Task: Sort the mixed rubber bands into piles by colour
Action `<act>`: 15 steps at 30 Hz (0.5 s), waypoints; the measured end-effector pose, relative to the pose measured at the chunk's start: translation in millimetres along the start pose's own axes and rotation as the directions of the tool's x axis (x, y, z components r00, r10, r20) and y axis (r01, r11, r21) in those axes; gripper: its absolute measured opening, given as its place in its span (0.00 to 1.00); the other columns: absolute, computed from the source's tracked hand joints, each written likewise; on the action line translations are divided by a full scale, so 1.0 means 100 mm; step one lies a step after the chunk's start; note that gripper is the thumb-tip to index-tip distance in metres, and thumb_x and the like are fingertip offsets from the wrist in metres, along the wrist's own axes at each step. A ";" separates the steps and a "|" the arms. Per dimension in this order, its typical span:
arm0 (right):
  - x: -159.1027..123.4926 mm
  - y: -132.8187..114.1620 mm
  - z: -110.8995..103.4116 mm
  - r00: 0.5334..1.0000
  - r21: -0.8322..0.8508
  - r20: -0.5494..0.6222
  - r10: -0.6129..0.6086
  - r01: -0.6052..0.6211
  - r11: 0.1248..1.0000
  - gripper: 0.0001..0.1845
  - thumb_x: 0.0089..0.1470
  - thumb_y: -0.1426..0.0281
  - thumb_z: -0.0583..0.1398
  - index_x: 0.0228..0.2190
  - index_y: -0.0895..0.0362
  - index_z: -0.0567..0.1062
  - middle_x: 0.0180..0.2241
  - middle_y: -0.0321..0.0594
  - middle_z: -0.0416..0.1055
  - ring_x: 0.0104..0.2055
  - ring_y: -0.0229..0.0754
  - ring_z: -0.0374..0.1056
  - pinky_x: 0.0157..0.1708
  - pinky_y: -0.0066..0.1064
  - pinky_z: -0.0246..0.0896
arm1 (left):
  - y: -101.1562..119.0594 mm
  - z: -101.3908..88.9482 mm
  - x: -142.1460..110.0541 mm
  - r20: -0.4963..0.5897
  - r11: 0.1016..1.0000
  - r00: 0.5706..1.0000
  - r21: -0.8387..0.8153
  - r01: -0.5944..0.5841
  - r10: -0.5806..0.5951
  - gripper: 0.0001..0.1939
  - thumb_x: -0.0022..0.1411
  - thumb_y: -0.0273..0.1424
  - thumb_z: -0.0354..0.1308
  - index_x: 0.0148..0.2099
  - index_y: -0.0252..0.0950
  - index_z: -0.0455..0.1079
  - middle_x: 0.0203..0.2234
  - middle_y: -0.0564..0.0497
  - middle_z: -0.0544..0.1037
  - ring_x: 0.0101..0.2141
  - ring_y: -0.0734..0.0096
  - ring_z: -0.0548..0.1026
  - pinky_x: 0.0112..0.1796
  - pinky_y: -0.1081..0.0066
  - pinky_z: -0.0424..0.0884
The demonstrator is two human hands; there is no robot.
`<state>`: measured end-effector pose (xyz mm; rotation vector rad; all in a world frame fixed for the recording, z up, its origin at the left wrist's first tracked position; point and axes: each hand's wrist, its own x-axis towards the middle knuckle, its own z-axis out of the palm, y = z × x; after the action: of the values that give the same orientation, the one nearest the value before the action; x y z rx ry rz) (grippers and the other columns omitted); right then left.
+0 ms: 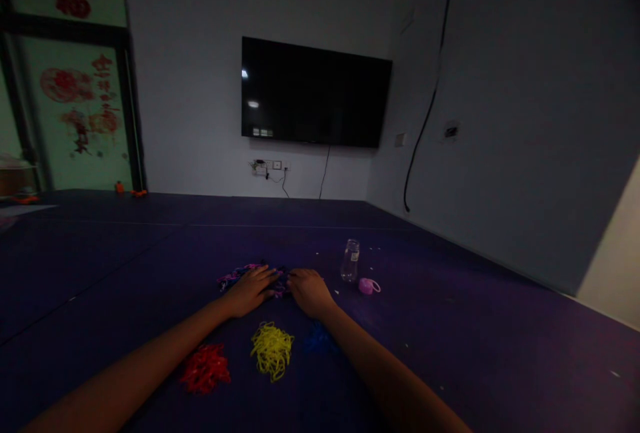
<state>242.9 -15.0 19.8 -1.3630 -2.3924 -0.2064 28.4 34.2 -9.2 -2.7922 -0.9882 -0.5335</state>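
A loose pile of mixed purple, pink and dark thin loops, which look like rubber bands, lies on the dark purple surface, partly covered by both hands. My left hand rests palm down on it, fingers stretched toward the right. From the other side my right hand touches the pile's right end, its fingers slightly bent and pointing left. Neither hand visibly grips anything. Closer to me are a red heap, a yellow heap and, beside my right forearm, a dim blue heap of similar bands.
A clear bottle stands uncapped to the right of my right hand, with a pink lid and its loop lying beside it. Small white scraps dot the purple surface. A television hangs on the far wall.
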 end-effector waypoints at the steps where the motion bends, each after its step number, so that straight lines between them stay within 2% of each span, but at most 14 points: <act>1: 0.00 0.00 0.00 1.000 -0.012 0.007 0.020 -0.020 1.000 0.19 0.62 0.69 0.46 0.41 0.59 0.75 0.45 0.47 0.71 0.49 0.46 0.65 0.49 0.37 0.54 | 0.00 0.00 0.00 0.004 1.000 1.000 -0.003 0.000 0.000 0.23 0.68 0.41 0.42 0.62 0.42 0.55 0.59 0.47 0.63 0.60 0.58 0.55 0.56 0.56 0.54; 4: 0.01 0.00 0.01 0.998 -0.059 0.026 0.059 -0.058 0.997 0.19 0.62 0.68 0.47 0.37 0.60 0.75 0.41 0.49 0.73 0.46 0.47 0.67 0.47 0.37 0.55 | 0.02 -0.02 0.00 0.028 1.000 1.000 -0.008 0.008 -0.008 0.23 0.69 0.41 0.40 0.62 0.41 0.56 0.59 0.47 0.64 0.60 0.57 0.54 0.56 0.57 0.54; 7: 0.01 0.01 0.02 0.997 -0.070 0.029 0.077 -0.075 0.995 0.19 0.61 0.68 0.47 0.37 0.61 0.75 0.40 0.50 0.73 0.46 0.48 0.67 0.46 0.37 0.56 | 0.01 -0.02 0.00 0.048 1.000 0.999 -0.007 0.008 -0.008 0.23 0.69 0.41 0.39 0.62 0.40 0.56 0.59 0.48 0.63 0.60 0.57 0.54 0.56 0.57 0.54; 15: 0.02 0.05 0.06 1.000 0.027 -0.006 -0.016 0.016 1.000 0.18 0.61 0.69 0.47 0.44 0.56 0.74 0.49 0.45 0.69 0.51 0.44 0.64 0.51 0.35 0.54 | -0.05 0.02 0.01 0.067 1.000 0.998 0.001 -0.013 0.013 0.23 0.69 0.42 0.39 0.63 0.43 0.53 0.61 0.50 0.60 0.62 0.56 0.50 0.56 0.56 0.52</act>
<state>244.6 -8.3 14.6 -1.3304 -2.3936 -0.1812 26.5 39.1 -10.5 -2.8304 -0.9817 -0.4394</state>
